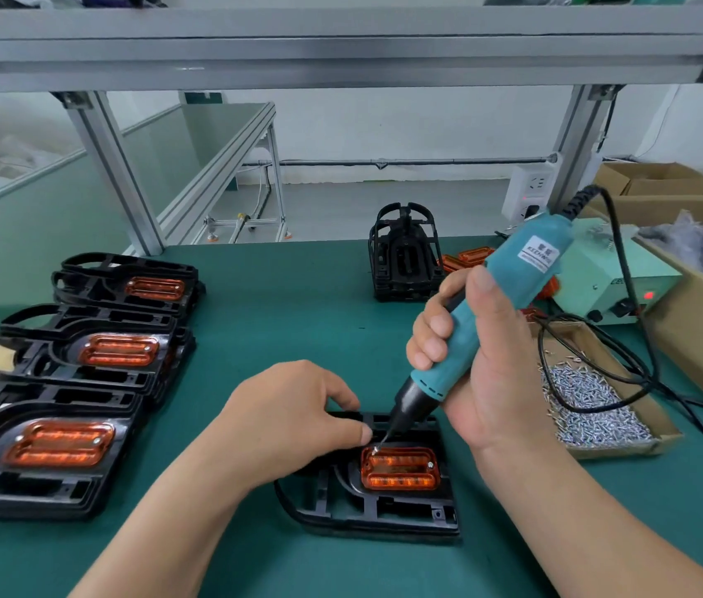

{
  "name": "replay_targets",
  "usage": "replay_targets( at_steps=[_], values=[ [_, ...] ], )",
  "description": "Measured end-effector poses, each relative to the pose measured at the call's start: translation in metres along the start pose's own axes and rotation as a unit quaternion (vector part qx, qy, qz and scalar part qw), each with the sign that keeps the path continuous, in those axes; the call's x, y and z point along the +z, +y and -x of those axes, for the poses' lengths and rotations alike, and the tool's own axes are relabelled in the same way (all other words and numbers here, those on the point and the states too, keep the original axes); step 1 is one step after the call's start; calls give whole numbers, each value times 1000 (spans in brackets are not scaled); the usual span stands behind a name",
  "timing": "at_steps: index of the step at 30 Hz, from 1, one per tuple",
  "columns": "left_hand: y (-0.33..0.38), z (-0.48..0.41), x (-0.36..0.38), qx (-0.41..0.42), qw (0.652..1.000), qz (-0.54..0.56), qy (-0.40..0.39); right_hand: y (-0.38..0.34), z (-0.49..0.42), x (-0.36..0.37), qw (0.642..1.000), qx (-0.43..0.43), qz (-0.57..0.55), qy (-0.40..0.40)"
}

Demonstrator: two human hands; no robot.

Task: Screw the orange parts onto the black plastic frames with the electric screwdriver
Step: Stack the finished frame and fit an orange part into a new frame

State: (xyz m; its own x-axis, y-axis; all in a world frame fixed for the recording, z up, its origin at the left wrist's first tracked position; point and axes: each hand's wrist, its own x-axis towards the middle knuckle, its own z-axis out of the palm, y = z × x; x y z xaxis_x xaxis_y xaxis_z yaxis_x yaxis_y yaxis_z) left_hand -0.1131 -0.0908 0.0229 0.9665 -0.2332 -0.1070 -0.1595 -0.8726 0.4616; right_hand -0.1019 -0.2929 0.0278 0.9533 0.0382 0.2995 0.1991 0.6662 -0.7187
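Observation:
A black plastic frame (377, 509) lies on the green mat in front of me, with an orange part (401, 468) seated in it. My right hand (477, 364) grips the teal electric screwdriver (487, 310), tilted, its bit on a screw (376, 448) at the orange part's upper left corner. A second screw sits at the part's upper right corner. My left hand (298, 414) rests on the frame's left side, fingers curled over its top edge, thumb tip beside the screw.
Three stacks of frames with orange parts (95, 351) stand at the left. A stack of bare frames (403, 256) and loose orange parts (468, 256) sit at the back. A cardboard tray of screws (591, 403), the driver's power box (612, 278) and its black cable (625, 381) lie to the right.

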Motion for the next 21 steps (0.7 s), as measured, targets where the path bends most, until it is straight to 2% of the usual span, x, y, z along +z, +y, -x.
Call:
replay_targets(
  at_steps=[4,9,14,21],
  values=[
    [4,1,2,6,999,-36,18,5,4,3,999,11,20,-37],
    [7,2,3,23,998,-53,22,5,7,6,998,13,44,-41],
    [8,3,1,35,999,-6,-10,4,10,9,996,18,54,-62],
    [17,8,0,25,999,-45,1,5,15,15,985,18,71,-155]
  ],
)
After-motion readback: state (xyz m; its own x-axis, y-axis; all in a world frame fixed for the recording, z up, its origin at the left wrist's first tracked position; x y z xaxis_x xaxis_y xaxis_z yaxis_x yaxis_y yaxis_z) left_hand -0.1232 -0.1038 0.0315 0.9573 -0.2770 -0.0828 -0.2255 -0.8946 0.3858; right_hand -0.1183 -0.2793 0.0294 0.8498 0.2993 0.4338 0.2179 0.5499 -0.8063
